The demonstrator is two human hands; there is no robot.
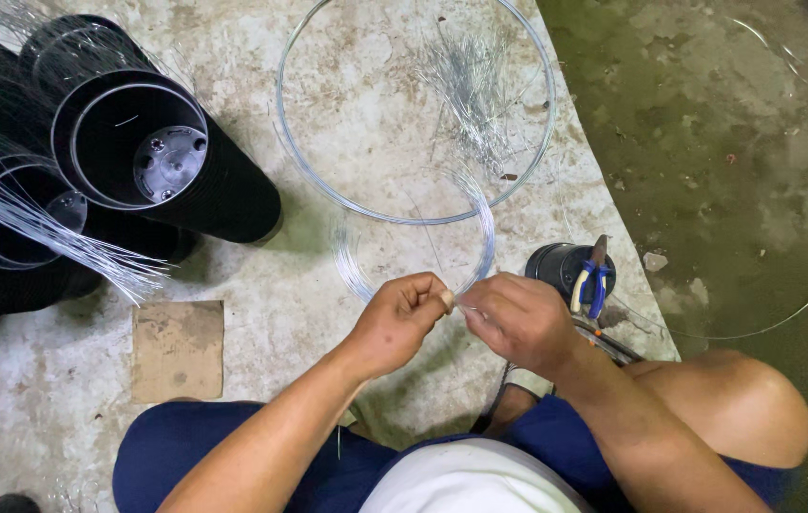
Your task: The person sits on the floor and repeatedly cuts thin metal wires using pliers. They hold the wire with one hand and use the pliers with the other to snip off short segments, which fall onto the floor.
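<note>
My left hand (398, 319) and my right hand (515, 321) meet low in the middle of the head view, fingers pinched together on a small ring of thin silver wire (486, 223) that loops up from them. Each hand grips the ring where its ends meet. Just beyond it lies a larger wire hoop (282, 131) flat on the concrete floor, with a loose bunch of short wire pieces (472, 85) inside it.
Stacked black plastic pots (152, 152) lie at the left with long wire strands (33, 214) fanning across them. A cardboard square (178, 348) lies lower left. Blue-handled pliers (592, 280) stand in a small black pot (556, 264) by my right hand. My knee (737, 399) is at the right.
</note>
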